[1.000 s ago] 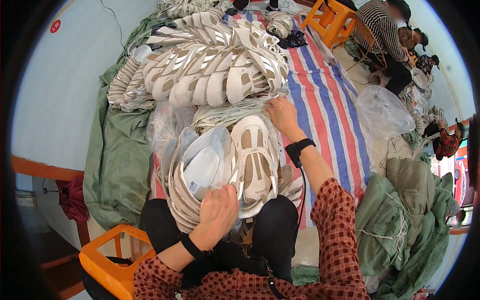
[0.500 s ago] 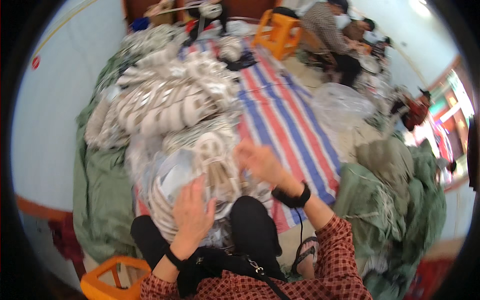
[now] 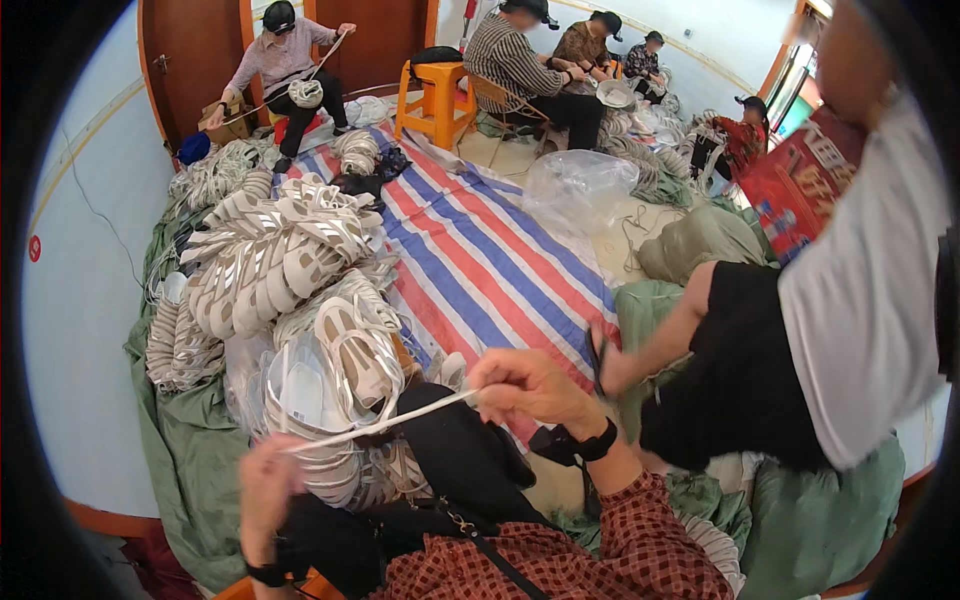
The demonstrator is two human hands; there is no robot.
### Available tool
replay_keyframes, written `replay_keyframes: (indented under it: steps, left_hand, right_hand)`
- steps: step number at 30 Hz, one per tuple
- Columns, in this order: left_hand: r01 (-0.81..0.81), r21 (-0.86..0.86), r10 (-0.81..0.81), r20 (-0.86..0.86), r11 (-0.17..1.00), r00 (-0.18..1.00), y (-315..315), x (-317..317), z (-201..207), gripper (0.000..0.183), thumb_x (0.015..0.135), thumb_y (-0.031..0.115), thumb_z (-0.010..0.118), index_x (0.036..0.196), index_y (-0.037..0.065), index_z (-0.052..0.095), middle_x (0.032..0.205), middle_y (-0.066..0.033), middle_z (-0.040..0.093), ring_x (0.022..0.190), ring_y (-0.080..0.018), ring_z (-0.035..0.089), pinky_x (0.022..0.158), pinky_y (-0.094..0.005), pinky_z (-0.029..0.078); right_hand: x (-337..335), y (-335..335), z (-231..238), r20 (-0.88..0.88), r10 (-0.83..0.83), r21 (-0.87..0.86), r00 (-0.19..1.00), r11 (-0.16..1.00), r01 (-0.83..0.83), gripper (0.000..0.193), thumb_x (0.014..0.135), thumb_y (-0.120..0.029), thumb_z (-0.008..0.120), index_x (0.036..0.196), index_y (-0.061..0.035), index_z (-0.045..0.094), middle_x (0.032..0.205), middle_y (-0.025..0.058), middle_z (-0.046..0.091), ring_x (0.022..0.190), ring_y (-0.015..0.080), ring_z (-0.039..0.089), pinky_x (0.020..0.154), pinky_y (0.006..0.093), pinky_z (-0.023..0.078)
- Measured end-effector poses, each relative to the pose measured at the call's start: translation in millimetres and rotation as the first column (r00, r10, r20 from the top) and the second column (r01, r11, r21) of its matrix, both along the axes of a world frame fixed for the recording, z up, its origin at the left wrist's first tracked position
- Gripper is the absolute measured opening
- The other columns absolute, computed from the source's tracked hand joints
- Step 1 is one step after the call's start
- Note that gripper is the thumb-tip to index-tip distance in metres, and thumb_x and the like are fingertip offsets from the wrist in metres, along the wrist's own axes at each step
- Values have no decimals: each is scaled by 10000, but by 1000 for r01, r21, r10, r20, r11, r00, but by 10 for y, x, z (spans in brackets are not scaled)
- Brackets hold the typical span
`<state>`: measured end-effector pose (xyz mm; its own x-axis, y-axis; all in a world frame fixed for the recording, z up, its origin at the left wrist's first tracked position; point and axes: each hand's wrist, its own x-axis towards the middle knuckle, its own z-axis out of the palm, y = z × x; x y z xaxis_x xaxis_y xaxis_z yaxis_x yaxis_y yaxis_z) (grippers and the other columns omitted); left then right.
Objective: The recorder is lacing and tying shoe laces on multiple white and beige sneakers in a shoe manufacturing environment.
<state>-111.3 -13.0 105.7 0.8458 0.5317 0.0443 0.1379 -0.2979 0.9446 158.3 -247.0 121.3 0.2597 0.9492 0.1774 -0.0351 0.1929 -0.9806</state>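
Left hand (image 3: 266, 482): closed on the pale lace (image 3: 417, 414), fingertips blurred. The lace spans the gap between the hands, rising rightward, nearly straight. It should handle as light, soft and limp (narrow, so likely to slip under a loose pinch); grip near each end of the span, between thumb and forefinger. Beyond the span, between the hands, lies a shoe upper (image 3: 358, 362). Right hand (image 3: 530, 388): thumb and fingers pinched together on the lace.
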Motion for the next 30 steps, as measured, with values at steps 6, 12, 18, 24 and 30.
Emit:
replay_keyframes:
  steps: [6, 12, 18, 24, 30]
  left_hand:
    - [-268, -359, 444, 634, 894, 633, 690, -600, 575, 291, 950, 163, 463, 1194, 9, 498, 538, 83, 259, 447, -5, 219, 418, -192, 192]
    - [-513, -215, 551, 448, 831, 704, 665, -474, 596, 290, 958, 210, 451, 1168, 23, 523, 563, 82, 273, 469, -24, 211, 447, -212, 207]
    - [128, 516, -30, -194, 847, 981, -675, 375, -31, 150, 855, 55, 491, 889, 5, 628, 566, -90, 537, 481, -143, 501, 482, -299, 391]
    - [96, 219, -61, -160, 971, 985, -874, 655, 52, 169, 800, -24, 511, 932, 11, 611, 612, -74, 556, 527, -107, 484, 514, -265, 390]
    - [219, 672, -218, -87, 707, 972, -300, 563, -388, 139, 814, 64, 552, 928, 6, 608, 719, -150, 577, 648, -348, 528, 617, -406, 418]
  right_hand:
    - [-90, -204, -301, -108, 229, 55, 967, 973, -224, 130, 906, -85, 557, 879, 13, 637, 696, 64, 630, 523, 71, 549, 454, 175, 397]
    - [2, -342, -500, -375, -14, 136, 927, 988, 69, 172, 923, -121, 537, 952, 25, 624, 793, 92, 658, 603, 94, 576, 547, 205, 457]
    - [-479, 235, -498, -8, 148, 92, 989, 985, -147, 509, 886, -26, 546, 1362, -13, 366, 1257, 126, 532, 1153, 179, 510, 981, 313, 412]
    - [-670, 273, -695, -219, 286, 80, 933, 958, -275, 473, 925, -230, 537, 1329, -6, 436, 884, 76, 625, 739, 119, 596, 653, 244, 489]
    - [99, -527, -975, -354, -285, 77, 891, 940, 331, 428, 846, -187, 575, 1207, 37, 528, 689, -13, 528, 619, 78, 509, 602, 231, 459]
